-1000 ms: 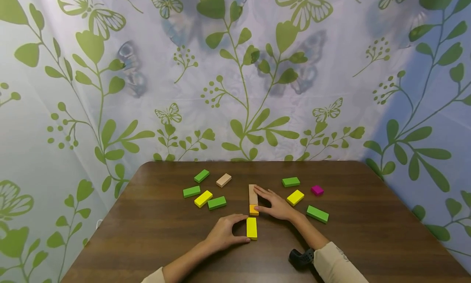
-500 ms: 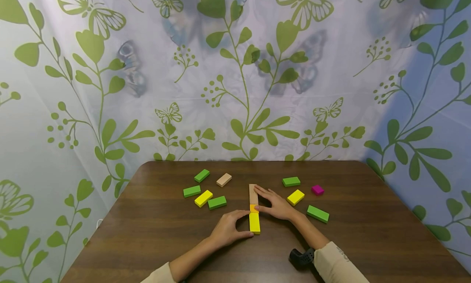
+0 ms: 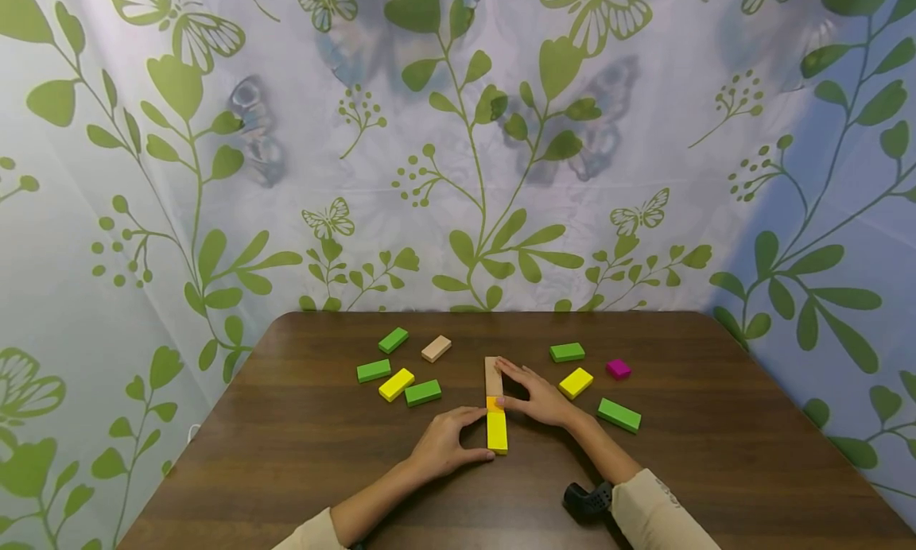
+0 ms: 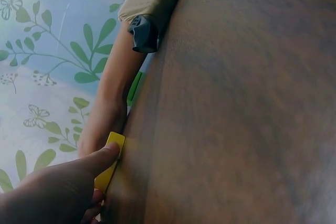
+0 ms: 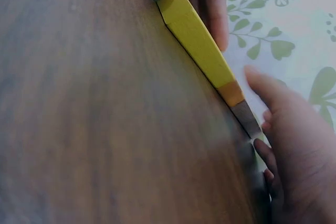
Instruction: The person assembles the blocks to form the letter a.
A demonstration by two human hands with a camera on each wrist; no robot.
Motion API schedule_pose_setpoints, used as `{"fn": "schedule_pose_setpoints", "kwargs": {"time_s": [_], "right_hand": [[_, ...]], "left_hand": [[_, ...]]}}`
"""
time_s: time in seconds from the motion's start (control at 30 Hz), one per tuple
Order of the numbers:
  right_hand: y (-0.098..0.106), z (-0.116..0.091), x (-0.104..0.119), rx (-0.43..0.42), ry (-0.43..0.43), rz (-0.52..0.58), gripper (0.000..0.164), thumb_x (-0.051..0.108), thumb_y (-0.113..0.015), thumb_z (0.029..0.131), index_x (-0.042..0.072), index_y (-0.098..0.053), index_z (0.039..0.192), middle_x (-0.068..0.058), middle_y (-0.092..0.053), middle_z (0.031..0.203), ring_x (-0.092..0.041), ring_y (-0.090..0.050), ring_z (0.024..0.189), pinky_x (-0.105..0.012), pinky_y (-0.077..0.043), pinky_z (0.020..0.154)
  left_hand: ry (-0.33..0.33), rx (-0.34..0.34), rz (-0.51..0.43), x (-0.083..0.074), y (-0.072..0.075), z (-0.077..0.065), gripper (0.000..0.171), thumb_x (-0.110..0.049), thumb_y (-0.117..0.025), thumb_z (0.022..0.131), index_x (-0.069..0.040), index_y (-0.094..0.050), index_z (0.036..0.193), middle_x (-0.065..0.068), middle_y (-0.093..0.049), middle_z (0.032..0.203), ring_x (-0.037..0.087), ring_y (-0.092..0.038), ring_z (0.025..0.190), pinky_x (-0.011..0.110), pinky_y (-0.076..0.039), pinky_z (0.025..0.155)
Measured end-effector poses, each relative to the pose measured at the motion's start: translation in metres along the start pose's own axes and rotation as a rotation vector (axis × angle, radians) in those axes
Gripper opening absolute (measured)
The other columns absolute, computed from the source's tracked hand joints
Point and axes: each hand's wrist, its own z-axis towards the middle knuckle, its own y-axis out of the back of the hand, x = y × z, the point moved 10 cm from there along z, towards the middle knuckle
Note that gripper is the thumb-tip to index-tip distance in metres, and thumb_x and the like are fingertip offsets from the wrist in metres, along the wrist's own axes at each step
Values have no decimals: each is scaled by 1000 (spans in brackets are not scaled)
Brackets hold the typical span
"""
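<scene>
In the head view, a line of flat wooden blocks runs down the table's middle: a plain wood block (image 3: 493,375), an orange block (image 3: 490,404) and a yellow block (image 3: 497,435) nearest me. My left hand (image 3: 442,443) pinches the yellow block lengthwise, thumb at the near end and fingertips at the far end. The yellow and orange blocks meet end to end, as the right wrist view confirms. Along the right side of the line, my right hand (image 3: 540,399) has its thumb at the orange block and its extended fingers by the plain block's far part.
Left on the brown table (image 3: 322,470) lie several green blocks, a yellow block (image 3: 397,385) and a plain block (image 3: 436,349). Right are green blocks (image 3: 619,416), a yellow block (image 3: 576,383) and a magenta block (image 3: 619,369). A patterned curtain (image 3: 458,176) hangs behind.
My left hand has slid the yellow block forward and slightly right, closing the gap to the orange block. The right hand has stayed almost in place.
</scene>
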Motion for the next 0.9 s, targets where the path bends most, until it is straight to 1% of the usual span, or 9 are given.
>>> {"fn": "schedule_pose_setpoints", "kwargs": {"time_s": [0.07, 0.13, 0.3, 0.37, 0.47, 0.6, 0.9], "right_hand": [[1, -3, 1, -9, -11, 38, 73, 45, -58, 88, 15, -27, 147, -7, -22, 151, -31, -22, 135, -53, -14, 107], [0, -6, 4, 5, -17, 54, 75, 45, -59, 87, 16, -25, 147, -6, -21, 151, -32, -21, 136, -54, -14, 107], [-9, -14, 11, 75, -11, 27, 79, 51, -60, 85, 18, -25, 148, -3, -17, 152, -39, -13, 136, -62, -14, 103], [-9, -14, 12, 77, -13, 8, 80, 54, -60, 83, 19, -27, 147, -2, -17, 153, -41, -11, 136, -64, -14, 101], [-8, -13, 12, 67, -18, -8, 80, 55, -61, 81, 20, -29, 146, -1, -17, 152, -41, -11, 136, -65, -14, 100], [-8, -13, 13, 72, -22, -14, 81, 56, -61, 81, 20, -29, 146, 0, -17, 153, -40, -11, 136, -64, -13, 102], [-10, -14, 10, 76, -40, -20, 80, 57, -59, 82, 22, -29, 146, 1, -17, 152, -42, -11, 136, -67, -15, 99]], "left_hand": [[-6, 2, -6, 0, -1, -1, 67, -46, -71, 76, -7, -56, 129, 6, -59, 121, 20, -55, 111, 36, -46, 90], [-7, 6, -13, -1, -2, -1, 68, -46, -71, 77, -7, -55, 129, 6, -58, 122, 19, -55, 111, 35, -45, 90], [-10, -3, -17, 0, -1, -3, 67, -45, -72, 77, -5, -55, 128, 8, -58, 123, 22, -55, 112, 36, -46, 91], [-12, -11, -16, 0, 1, -3, 67, -45, -72, 77, -5, -55, 128, 9, -58, 123, 23, -54, 112, 37, -46, 91], [-16, -11, -19, 1, 1, -1, 67, -44, -72, 77, -5, -55, 129, 11, -57, 124, 23, -54, 113, 37, -45, 91], [-20, 3, -25, 0, 1, -1, 67, -43, -71, 78, -5, -55, 129, 13, -56, 125, 24, -53, 114, 37, -46, 90], [-17, 12, -28, 2, -2, -1, 66, -44, -71, 78, -4, -55, 128, 15, -55, 126, 25, -53, 114, 37, -46, 90]]}}
